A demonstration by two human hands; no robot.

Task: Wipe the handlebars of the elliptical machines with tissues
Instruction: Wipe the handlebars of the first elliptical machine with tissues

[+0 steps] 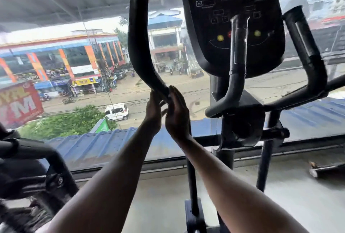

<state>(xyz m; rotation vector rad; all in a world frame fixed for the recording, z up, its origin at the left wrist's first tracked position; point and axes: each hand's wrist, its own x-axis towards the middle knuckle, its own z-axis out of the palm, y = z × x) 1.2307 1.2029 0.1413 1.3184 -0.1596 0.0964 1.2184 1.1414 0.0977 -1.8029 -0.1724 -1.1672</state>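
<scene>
At the lower bend of the long black handlebar [139, 42], both hands met. Left hand [154, 110] curled round the bar just below its fingers; right hand [177, 113] lay flat against it, fingers straight. No tissue discernible. Console [231, 20] stood right of the fingers.

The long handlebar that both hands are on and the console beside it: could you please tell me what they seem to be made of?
Handlebar: probably a metal tube under a matte black foam or rubber sleeve; it looks thick, soft-edged and dull, without glare. Console: looks like hard black plastic, smooth and slightly glossy, with printed white icons and coloured buttons. Blur leaves both uncertain.
</scene>
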